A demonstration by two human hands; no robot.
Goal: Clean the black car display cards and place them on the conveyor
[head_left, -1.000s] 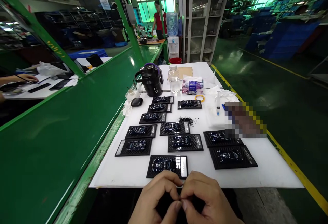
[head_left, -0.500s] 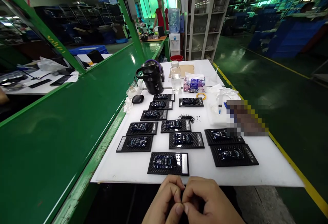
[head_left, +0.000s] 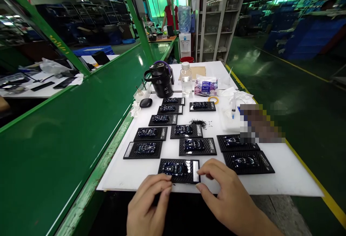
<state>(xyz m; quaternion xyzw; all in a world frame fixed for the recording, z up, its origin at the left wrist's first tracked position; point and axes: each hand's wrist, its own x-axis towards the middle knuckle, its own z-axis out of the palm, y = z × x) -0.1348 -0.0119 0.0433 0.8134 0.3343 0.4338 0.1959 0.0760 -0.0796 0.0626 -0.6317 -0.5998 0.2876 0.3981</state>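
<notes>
Model-car card (head_left: 178,171) sits between left hand (head_left: 148,203) and right hand (head_left: 227,192).

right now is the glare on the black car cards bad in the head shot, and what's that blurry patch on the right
In the head view, glare shows mainly as a pale sheen on the label strip of the black carbon-pattern card nearest the hands; the blocky brown-and-blue patch by the edge of the white table is pixelated, hiding what lies there; the wide lens also slants the green bench rail.
</notes>
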